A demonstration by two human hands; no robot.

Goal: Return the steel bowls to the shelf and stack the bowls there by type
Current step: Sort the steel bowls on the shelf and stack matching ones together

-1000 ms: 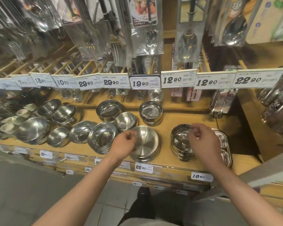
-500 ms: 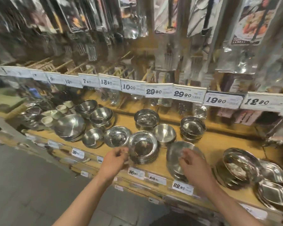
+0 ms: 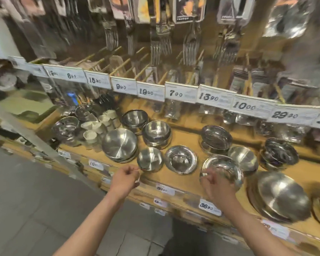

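Note:
Steel bowls stand on the wooden shelf [image 3: 185, 179]. My left hand [image 3: 125, 179] hovers at the shelf's front edge with its fingers curled and nothing visible in them, just left of a small steel bowl [image 3: 150, 159]. My right hand [image 3: 217, 184] has its fingertips curled on the near rim of a stack of shiny bowls [image 3: 224, 169]; motion blur hides the exact grip. Between the hands sits a wide-rimmed bowl [image 3: 181, 159]. A large brushed bowl stack [image 3: 119, 145] stands at the left and a big shallow bowl stack [image 3: 283, 196] at the right.
Behind stand more bowl stacks [image 3: 157, 133], [image 3: 216, 138], [image 3: 280, 153], [image 3: 135, 118] and a brushed bowl [image 3: 243, 159]. White ceramic cups [image 3: 92, 131] crowd the left. Price tags [image 3: 181, 93] edge the upper shelf, under hanging forks. A grey tiled floor lies below.
The view has swung left along the shelf. My right hand left the big shallow bowl and came to the shiny bowl stack. My left hand shifted left, beside the small bowl.

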